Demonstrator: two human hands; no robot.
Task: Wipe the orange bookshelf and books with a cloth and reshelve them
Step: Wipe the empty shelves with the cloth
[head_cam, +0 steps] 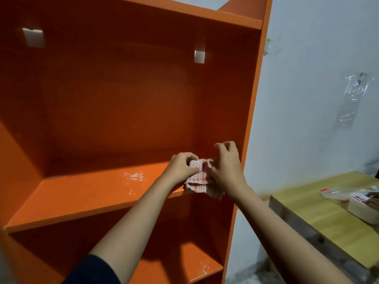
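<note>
The orange bookshelf (123, 103) fills the left and middle of the view, with no books on its visible boards. A white cloth with red stripes (200, 182) lies bunched at the right front edge of the middle board (92, 193), partly hanging over it. My left hand (182, 166) pinches the cloth's upper left part. Fingers of my right hand (226, 163) curl into the cloth's right side, next to the shelf's right side panel. A whitish patch shows on the board left of the cloth.
A lower orange board (184, 261) sits below. A wooden table (332, 220) stands to the right with a pale box and plastic packets (361, 203) on it. The white wall (307, 78) behind carries clear plastic tape remnants.
</note>
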